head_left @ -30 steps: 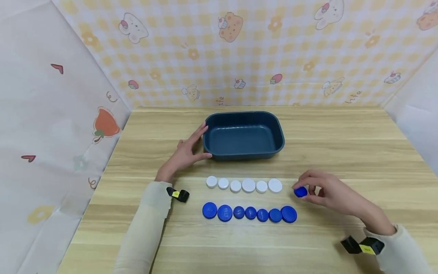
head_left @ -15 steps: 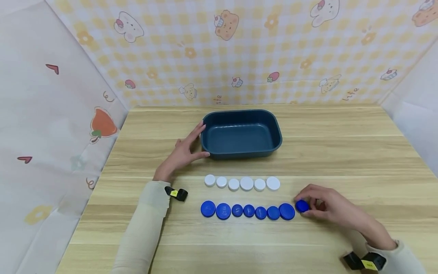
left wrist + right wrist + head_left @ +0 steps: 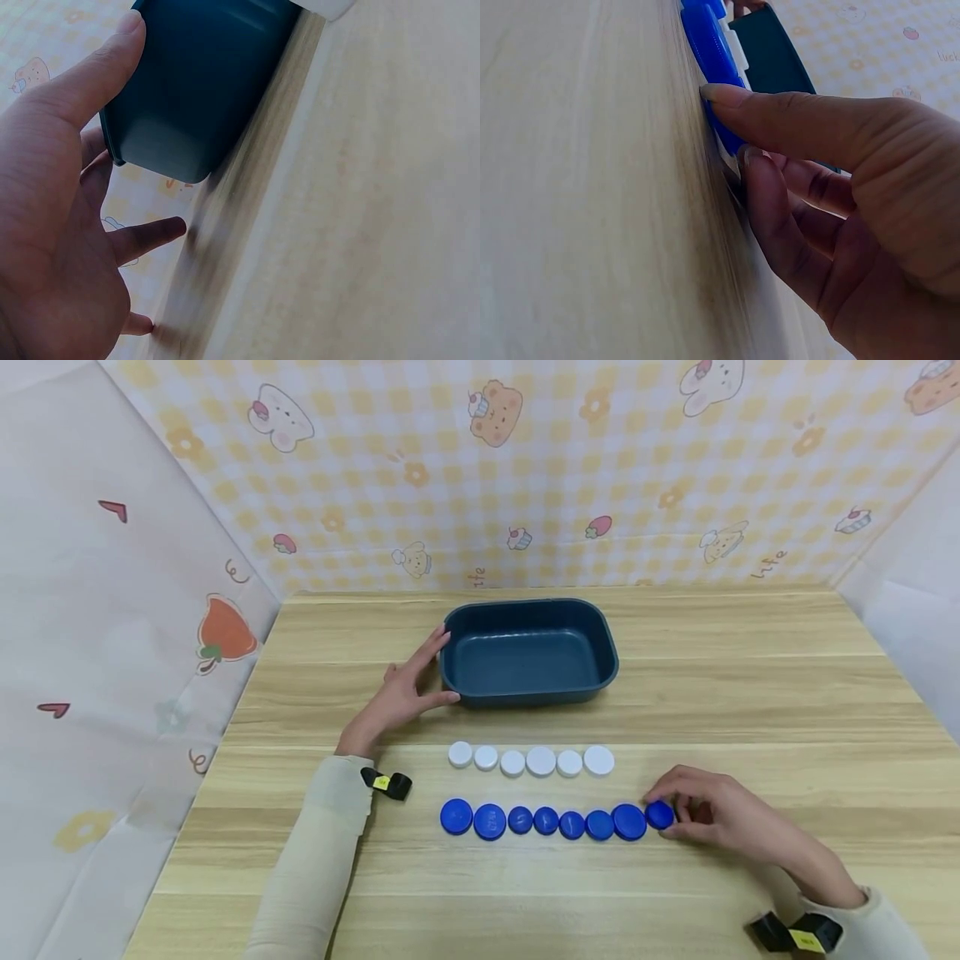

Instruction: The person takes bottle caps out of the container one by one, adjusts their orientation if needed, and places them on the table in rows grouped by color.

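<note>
In the head view my right hand (image 3: 723,814) pinches a small blue bottle cap (image 3: 660,815) between thumb and fingers. The cap lies at the right end of a row of several blue caps (image 3: 490,822), right beside a larger blue cap (image 3: 629,822). Seen from the right wrist, the thumb and a finger press on the edge of the small blue cap (image 3: 724,124), low at the table. My left hand (image 3: 397,697) has its fingers spread, thumb and fingertips touching the left end of a dark blue-green basin (image 3: 528,700). No caps show inside the basin.
Several white bottle caps (image 3: 541,762) form a row between the basin and the blue caps. A wood-grain table (image 3: 750,693) carries everything. Patterned cloth (image 3: 465,485) stands behind it, with pale sheets at both sides.
My right hand has brought the small blue cap toward the front, then left, to the right end of the blue row. My left hand stays at the basin.
</note>
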{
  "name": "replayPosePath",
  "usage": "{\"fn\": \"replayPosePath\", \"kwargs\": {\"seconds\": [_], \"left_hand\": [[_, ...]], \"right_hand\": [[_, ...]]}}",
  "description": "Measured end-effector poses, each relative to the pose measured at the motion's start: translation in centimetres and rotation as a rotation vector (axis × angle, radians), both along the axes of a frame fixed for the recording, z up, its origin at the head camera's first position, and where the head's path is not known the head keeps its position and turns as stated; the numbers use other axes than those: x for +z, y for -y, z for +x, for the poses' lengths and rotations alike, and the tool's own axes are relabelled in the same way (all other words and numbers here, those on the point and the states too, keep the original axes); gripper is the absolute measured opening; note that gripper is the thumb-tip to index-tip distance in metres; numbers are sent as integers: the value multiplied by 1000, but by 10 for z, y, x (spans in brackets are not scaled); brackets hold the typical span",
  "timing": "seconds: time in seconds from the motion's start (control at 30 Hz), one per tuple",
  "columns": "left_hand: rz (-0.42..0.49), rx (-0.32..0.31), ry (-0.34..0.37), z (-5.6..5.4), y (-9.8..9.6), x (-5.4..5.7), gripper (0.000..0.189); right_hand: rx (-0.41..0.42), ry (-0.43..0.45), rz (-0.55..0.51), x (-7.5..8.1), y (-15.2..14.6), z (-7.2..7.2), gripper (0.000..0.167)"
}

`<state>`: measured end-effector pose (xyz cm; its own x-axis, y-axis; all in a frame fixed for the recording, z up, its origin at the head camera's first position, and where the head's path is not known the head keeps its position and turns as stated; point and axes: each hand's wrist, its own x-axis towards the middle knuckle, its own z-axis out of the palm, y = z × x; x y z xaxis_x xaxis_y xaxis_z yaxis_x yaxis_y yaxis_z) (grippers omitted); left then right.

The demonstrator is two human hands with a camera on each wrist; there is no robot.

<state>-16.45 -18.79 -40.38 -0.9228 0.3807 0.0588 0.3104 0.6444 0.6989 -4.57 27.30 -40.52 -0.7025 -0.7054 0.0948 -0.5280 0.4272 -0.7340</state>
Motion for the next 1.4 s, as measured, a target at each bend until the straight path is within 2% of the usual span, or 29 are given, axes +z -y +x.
{"fn": "replayPosePath", "kwargs": {"seconds": [0.47,1.23,1.4], "left_hand": [[6,3,3,-4,0,0,88],[1,2,-7,-3,2,-2,88],[-1,5,-4,-2,2,-2,89]], "right_hand": [[8,-6,-7,-2,-1,-2,37],[5,-13,-4,-6,-1,-1,39],[10,-22,-7,-2,-1,-1,41]]}}
